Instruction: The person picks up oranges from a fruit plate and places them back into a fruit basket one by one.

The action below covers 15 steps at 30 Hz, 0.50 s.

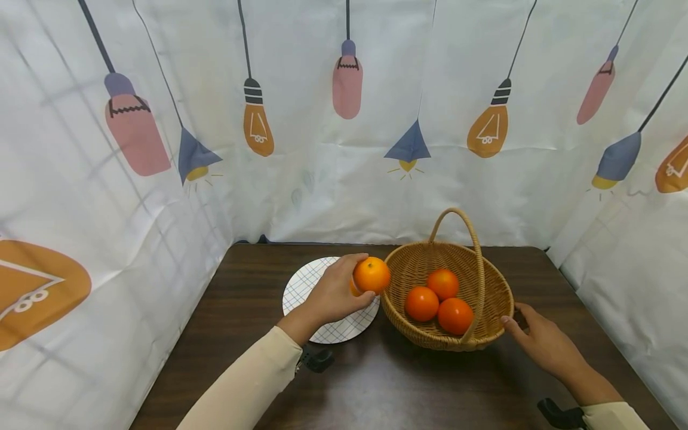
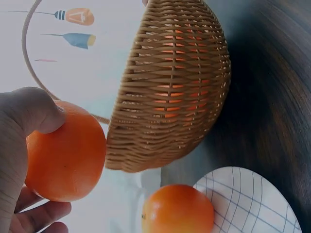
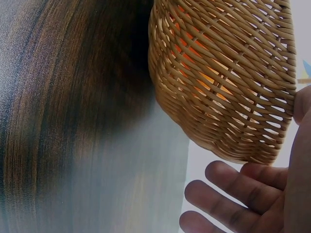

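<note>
My left hand (image 1: 332,294) holds an orange (image 1: 372,275) between thumb and fingers, raised beside the left rim of a wicker basket (image 1: 414,334). Below it, a second orange (image 2: 178,211) sits on a white plate with a dark grid pattern (image 1: 301,289); in the head view the held fruit mostly hides it. Three oranges (image 1: 421,303) lie together inside the basket, under its tall arched handle (image 1: 480,272). At the basket's right end my right hand (image 1: 550,343) pinches the rim, thumb over the top and index finger against the outer weave (image 3: 228,97).
A dark wood-grain table (image 1: 215,358) carries the plate at left and the basket at right. White cloth printed with lamps and bulbs (image 1: 322,179) hangs along the back and both sides. Each wrist wears a black strapped device (image 1: 318,359).
</note>
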Each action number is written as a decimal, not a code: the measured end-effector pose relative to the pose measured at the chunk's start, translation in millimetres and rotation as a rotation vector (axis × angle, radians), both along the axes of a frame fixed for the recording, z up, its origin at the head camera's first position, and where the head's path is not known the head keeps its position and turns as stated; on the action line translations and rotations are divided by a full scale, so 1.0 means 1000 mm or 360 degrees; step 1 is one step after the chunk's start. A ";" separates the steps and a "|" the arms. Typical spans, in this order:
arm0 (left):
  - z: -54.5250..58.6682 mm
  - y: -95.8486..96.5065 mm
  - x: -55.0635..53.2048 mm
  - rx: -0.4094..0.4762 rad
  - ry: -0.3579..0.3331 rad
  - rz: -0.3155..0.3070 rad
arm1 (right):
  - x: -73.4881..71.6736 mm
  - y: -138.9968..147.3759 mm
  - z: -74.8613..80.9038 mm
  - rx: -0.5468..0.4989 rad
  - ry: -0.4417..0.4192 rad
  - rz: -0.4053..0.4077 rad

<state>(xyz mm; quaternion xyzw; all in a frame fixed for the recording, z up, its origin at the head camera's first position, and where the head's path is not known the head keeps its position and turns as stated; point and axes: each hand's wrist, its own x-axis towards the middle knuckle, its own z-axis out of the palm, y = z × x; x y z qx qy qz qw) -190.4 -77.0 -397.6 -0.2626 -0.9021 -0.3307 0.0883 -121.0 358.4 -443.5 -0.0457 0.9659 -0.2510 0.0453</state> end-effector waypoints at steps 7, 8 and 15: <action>0.001 0.012 -0.002 -0.0007 0.0007 -0.0024 | -0.001 0.000 0.001 0.0008 -0.0032 0.0000; 0.001 0.013 -0.003 -0.0009 0.0016 -0.0028 | -0.001 0.000 0.001 0.0008 -0.0036 0.0000; 0.002 0.025 -0.005 -0.0017 0.0040 -0.0046 | -0.001 0.000 0.000 0.0000 -0.0038 -0.0003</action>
